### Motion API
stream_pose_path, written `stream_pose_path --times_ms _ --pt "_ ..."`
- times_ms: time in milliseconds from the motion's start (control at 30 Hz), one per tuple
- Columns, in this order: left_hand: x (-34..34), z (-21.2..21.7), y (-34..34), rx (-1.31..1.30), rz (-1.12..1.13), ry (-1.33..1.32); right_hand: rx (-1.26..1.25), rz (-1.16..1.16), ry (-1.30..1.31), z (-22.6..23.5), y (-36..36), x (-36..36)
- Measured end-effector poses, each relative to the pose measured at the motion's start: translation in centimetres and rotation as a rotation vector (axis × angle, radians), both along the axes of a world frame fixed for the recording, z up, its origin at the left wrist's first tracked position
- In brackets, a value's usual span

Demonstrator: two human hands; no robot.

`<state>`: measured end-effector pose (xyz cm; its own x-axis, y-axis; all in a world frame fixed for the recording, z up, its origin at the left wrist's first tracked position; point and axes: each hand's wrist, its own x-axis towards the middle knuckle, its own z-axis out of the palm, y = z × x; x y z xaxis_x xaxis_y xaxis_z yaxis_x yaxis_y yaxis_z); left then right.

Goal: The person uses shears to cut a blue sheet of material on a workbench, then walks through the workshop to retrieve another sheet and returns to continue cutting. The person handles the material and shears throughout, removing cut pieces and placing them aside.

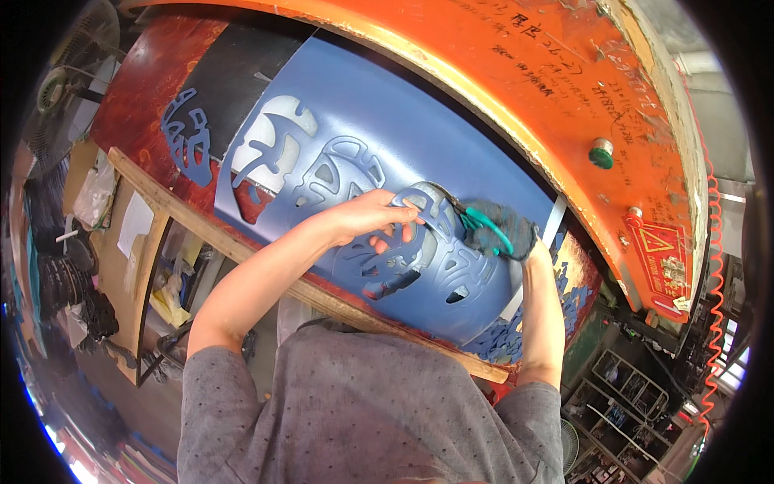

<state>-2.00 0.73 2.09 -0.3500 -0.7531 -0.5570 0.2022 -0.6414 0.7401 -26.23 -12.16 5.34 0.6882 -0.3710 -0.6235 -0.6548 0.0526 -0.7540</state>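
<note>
My right hand, in a dark glove, is closed round a teal-handled tool. Whether it is scissors or pliers I cannot make out; its dark jaws point left at the cut-out blue piece. Bare, my left hand pinches the edge of that openwork piece between thumb and fingers, slightly lifted over the blue sheet. More cut shapes lie in the sheet left of my left hand, and others below my hands. A white patch shows through one cut opening.
A separate blue cut-out rests on the red and black board at the left. Small blue scraps are heaped at the right. An orange machine beam with a green button arches over the far side. A wooden rail edges the near side.
</note>
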Motion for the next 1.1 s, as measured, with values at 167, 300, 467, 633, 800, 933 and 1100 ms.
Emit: stream_pose_path --times_ms 167,300,467,633,800,933,1100 --pt "3.0 2.3 4.2 -0.047 0.659 0.237 -0.494 -0.171 0.173 0.3 5.1 -1.7" --pt "6.9 4.1 7.0 -0.213 0.970 0.529 -1.176 -0.309 0.388 -0.9 7.3 -4.2" --pt "10.8 7.4 11.4 -0.381 0.973 0.622 -1.266 -0.129 0.519 -2.1 7.7 -6.8" --pt "15.2 7.8 15.0 -0.418 1.293 0.363 -1.302 -0.068 0.602 -2.4 7.9 -6.4" --pt "20.6 6.0 13.2 -0.336 1.245 0.477 -1.357 -0.079 0.681 -0.3 9.6 -3.1" --pt "26.5 6.8 11.6 -0.479 0.959 0.653 -0.668 -0.531 0.030 1.7 13.2 4.8" --pt "33.5 3.2 9.8 -0.413 0.913 0.481 -0.250 -0.239 -0.325 -0.8 18.0 22.8"
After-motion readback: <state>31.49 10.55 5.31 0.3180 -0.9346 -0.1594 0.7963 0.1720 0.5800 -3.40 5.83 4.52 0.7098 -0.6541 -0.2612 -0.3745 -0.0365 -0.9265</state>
